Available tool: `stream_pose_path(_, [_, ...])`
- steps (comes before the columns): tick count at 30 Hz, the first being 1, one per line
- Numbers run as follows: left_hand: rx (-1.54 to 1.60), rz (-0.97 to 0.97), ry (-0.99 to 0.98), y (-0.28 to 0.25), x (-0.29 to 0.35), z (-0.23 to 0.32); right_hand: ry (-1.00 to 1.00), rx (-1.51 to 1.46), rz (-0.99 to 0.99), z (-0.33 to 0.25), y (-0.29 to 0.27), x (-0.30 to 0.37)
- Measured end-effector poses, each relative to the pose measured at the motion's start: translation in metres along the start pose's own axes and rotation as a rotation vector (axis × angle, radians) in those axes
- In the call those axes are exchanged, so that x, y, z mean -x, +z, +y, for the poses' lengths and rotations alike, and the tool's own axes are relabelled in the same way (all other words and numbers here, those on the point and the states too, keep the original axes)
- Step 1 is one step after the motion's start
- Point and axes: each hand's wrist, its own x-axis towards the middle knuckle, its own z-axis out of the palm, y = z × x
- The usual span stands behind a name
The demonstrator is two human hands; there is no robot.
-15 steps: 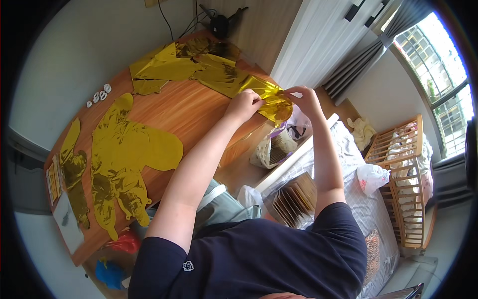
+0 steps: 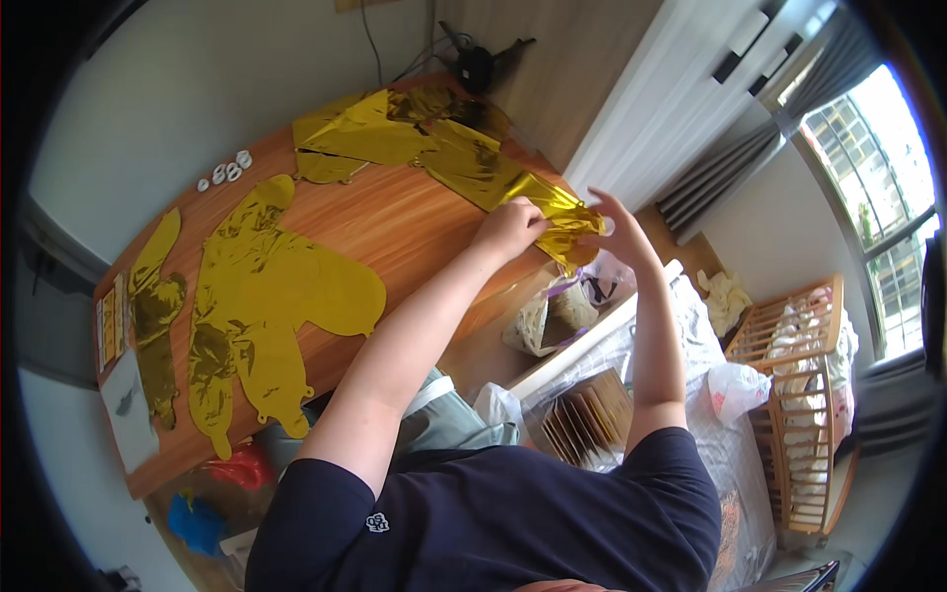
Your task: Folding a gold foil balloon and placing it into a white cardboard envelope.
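At the table's far right corner, my left hand (image 2: 510, 230) pinches the edge of a shiny gold foil balloon (image 2: 566, 247), flat and crumpled at that end. My right hand (image 2: 623, 235) is beside the balloon's tip, thumb and forefinger spread apart; whether a fingertip still touches the foil is hard to see. The balloon's other end stretches back over the table toward more flat gold foil (image 2: 360, 136). A large flat gold foil balloon (image 2: 276, 286) with rounded lobes lies left of my left forearm, and a narrower gold foil piece (image 2: 153, 331) lies beyond it.
Several small white rings (image 2: 232, 170) sit by the wall on the wooden table (image 2: 424, 232). A black router (image 2: 477, 69) stands at the back. Right of the table are a bag (image 2: 538, 321), a stack of cardboard (image 2: 589, 416), a bed (image 2: 681, 335) and a wooden crib (image 2: 794, 395).
My right hand's fingers have opened from a pinch on the foil and spread. My left hand keeps its pinch. The whole view has shifted slightly, with the table appearing further right.
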Motion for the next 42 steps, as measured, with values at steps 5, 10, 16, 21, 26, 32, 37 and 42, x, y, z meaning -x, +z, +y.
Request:
stream_pose_path(5, [-0.085, 0.222, 0.341, 0.0, 0.004, 0.019, -0.02, 0.201, 0.041, -0.009, -0.007, -0.02])
stream_pose_path(10, [-0.322, 0.03, 0.458, 0.007, 0.015, 0.011, -0.035, 0.26, 0.041, -0.048, -0.018, -0.081])
stream_pose_path(16, [-0.252, -0.037, 0.253, 0.008, 0.01, 0.013, -0.191, 0.444, 0.301, -0.117, -0.062, -0.138])
stream_pose_path(21, [-0.166, -0.115, 0.137, 0.009, 0.006, 0.014, -0.324, 0.56, 0.798, -0.195, -0.132, -0.156])
stream_pose_path(26, [0.167, -0.123, -0.018, -0.006, 0.0, -0.002, -0.562, 0.393, 1.118, -0.272, -0.155, -0.099])
stream_pose_path(32, [1.21, 0.012, 0.119, -0.025, 0.002, 0.044, -0.969, 0.726, 0.923, -0.288, -0.106, 0.035])
stream_pose_path(37, [1.957, -0.023, 0.121, -0.096, 0.023, 0.155, -0.993, 0.748, 0.723, -0.278, -0.079, 0.118])
stream_pose_path(42, [1.755, 0.193, -0.324, -0.154, 0.057, 0.143, -1.098, 0.186, 0.231, -0.29, -0.036, 0.108])
